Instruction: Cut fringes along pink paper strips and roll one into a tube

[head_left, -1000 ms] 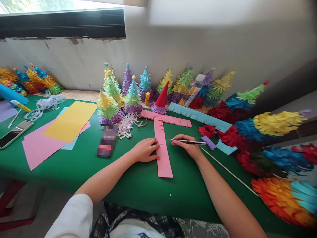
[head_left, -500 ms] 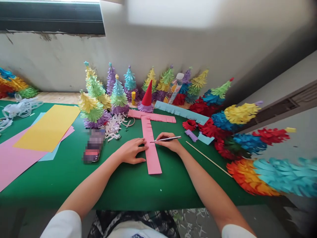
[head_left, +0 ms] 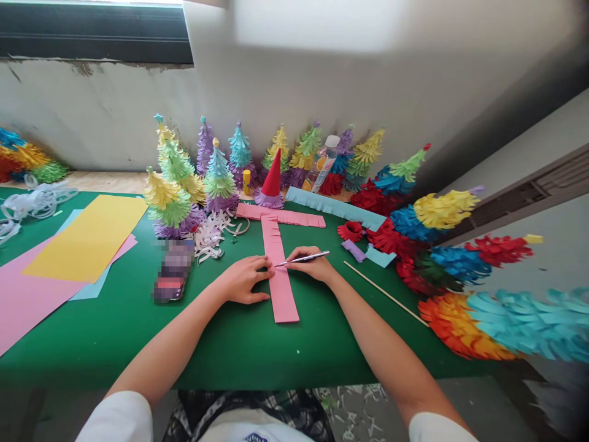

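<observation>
A pink paper strip (head_left: 284, 301) lies lengthwise in front of me on the green table, with slits along the right edge of its far part. My left hand (head_left: 246, 279) rests flat beside it, fingers spread, the fingertips pressing on its left edge. In my right hand (head_left: 315, 269) is a slim silver craft knife (head_left: 307, 258), pinched like a pen. Its tip touches the strip near my left fingertips. Beyond, a second pink strip (head_left: 299, 217) with a cut edge lies crosswise, touching the first strip's far end.
Fringed paper trees (head_left: 218, 175) line the wall and right side. A red cone (head_left: 272, 174), glue stick (head_left: 246, 182) and bottle (head_left: 324, 162) stand behind. A phone (head_left: 175, 270), paper shreds (head_left: 211, 236) and coloured sheets (head_left: 92, 239) lie left; a thin stick (head_left: 384, 293) lies right.
The knife tip has slid slightly left across the pink strip, with my right hand following. My left hand keeps its place on the paper. The view has shifted a little.
</observation>
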A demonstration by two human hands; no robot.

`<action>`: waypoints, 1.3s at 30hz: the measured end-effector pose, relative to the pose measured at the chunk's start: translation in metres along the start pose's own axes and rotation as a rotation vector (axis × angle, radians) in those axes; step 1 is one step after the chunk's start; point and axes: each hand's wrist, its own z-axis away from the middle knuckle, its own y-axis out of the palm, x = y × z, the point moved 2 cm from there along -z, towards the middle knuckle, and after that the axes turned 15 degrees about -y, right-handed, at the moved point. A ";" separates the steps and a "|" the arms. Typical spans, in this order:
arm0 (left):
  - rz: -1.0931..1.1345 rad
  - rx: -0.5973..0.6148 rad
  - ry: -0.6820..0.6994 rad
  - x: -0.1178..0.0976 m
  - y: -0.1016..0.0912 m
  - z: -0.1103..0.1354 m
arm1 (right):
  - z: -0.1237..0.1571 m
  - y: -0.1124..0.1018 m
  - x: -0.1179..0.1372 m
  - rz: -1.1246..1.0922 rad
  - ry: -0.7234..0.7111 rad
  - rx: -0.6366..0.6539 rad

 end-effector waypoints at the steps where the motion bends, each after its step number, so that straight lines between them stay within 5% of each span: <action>1: 0.000 0.000 -0.002 0.000 0.000 0.000 | 0.000 0.000 0.000 0.003 -0.005 0.002; 27: 0.034 0.000 -0.025 -0.003 -0.006 -0.004 | 0.000 -0.003 0.001 0.105 -0.150 0.081; 39: 0.025 0.004 -0.035 -0.003 -0.008 -0.001 | 0.012 -0.032 -0.004 0.094 -0.062 0.055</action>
